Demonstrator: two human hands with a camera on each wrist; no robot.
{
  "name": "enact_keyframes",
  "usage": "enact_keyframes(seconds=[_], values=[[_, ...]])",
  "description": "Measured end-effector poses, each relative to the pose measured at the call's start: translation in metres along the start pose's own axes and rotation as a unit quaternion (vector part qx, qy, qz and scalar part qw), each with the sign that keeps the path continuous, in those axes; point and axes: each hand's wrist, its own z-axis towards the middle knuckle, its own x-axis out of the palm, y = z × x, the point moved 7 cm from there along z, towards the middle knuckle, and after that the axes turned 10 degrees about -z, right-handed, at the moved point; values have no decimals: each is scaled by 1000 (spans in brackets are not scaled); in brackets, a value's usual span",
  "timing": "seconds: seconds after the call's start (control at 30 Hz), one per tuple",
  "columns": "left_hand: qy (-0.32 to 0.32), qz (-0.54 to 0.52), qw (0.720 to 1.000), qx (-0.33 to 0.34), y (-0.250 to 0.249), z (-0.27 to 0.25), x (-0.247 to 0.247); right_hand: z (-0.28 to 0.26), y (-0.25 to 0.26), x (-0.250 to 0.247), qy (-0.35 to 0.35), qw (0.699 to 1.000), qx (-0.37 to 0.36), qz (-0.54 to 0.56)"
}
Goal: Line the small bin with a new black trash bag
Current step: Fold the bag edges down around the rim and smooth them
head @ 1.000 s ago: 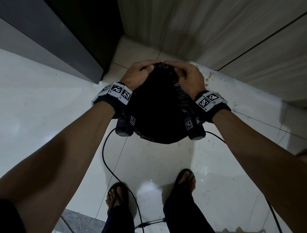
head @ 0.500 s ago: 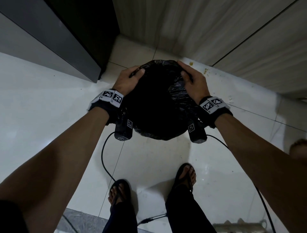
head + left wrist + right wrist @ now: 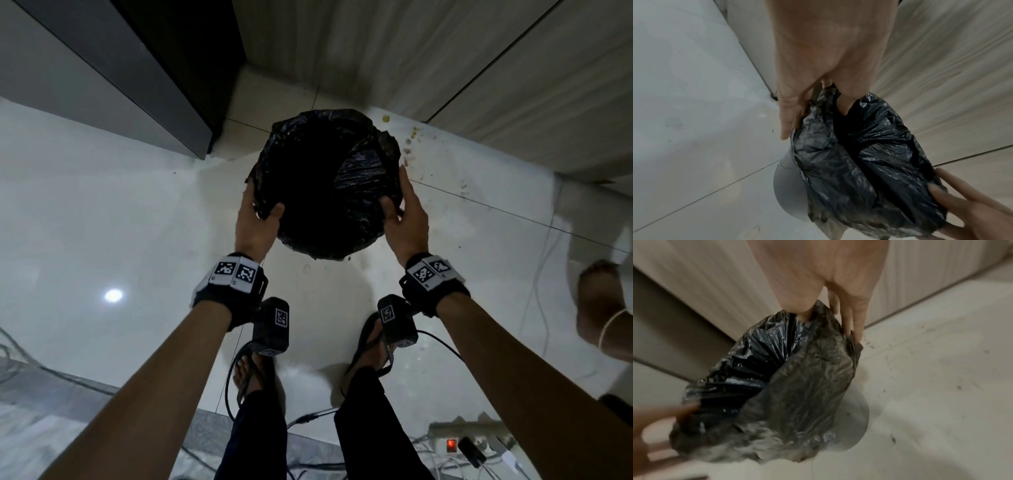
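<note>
- The small bin (image 3: 789,191) stands on the white tiled floor (image 3: 102,212), just in front of the wood-grain wall (image 3: 445,61) and to the right of the dark cabinet (image 3: 144,68).
- The black trash bag (image 3: 329,178) sits inside the bin, with its mouth folded outward over the rim and hanging down the outer wall.
- In both wrist views the grey lower wall of the bin shows below the folded plastic.
- The left hand (image 3: 257,222) grips the bag at the bin's left side: thumb inside the mouth, fingers flat against the outside.
- The right hand (image 3: 406,219) grips the bag at the bin's right side in the same manner: thumb inside, fingers down the outside.
- The two hands are apart, with the bin between them.
- Small crumbs (image 3: 411,137) lie on the floor to the right of the bin, near the wall.
- A power strip (image 3: 469,442) with a lit red switch lies well behind the bin, near the person's feet.
</note>
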Motion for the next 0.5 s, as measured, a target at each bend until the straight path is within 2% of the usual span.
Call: enact_keyframes(seconds=[0.1,0.2,0.4,0.5], values=[[9,-27,998,-58,6,-4,7,3,-5,2,36,997,41,57],[-4,-46,996,-78,-1,-1,6,18,-4,0,76,984,88,135],[3,-50,996,-79,-29,30,1,73,22,2,134,977,108,125],[-13,-57,995,-81,-43,60,-8,105,54,9,132,982,76,108]])
